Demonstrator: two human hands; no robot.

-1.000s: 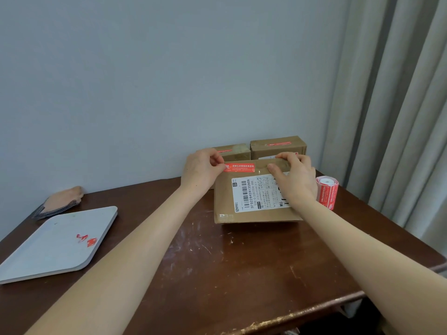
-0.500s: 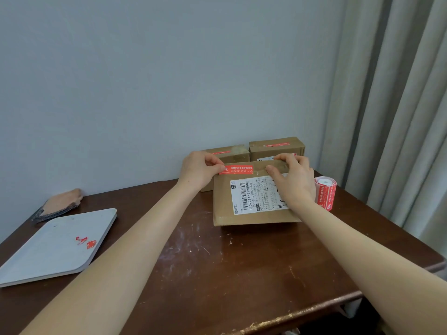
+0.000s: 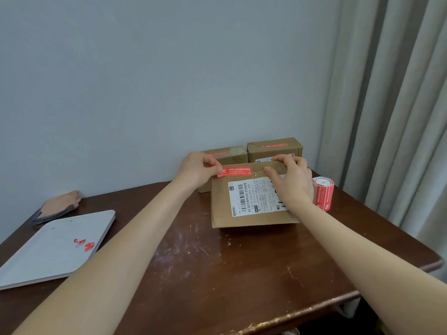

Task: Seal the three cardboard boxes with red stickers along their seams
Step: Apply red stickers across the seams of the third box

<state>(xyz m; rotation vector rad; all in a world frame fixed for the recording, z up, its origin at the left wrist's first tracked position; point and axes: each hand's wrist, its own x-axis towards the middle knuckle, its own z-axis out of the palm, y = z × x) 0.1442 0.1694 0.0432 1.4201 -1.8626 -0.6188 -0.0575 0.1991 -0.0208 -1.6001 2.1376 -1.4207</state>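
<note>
The white label [image 3: 252,198] on my box [image 3: 219,209] reads SF0229459135909, then 538-G-538Z004-666 and WU; the red sticker [image 3: 234,171] carries white Chinese print, too small to read.

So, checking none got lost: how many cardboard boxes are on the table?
3: the labelled box in front, the left box and the right box behind it against the wall. Others could hide behind them.

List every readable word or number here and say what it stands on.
"SF0229459135909": shipping label on the front cardboard box.
"538-G-538Z004-666": same label, fainter.
"WU": same label.
Red sticker: white Chinese characters, too blurred to read.
Sticker roll and rear boxes' stickers: print too small.
</note>
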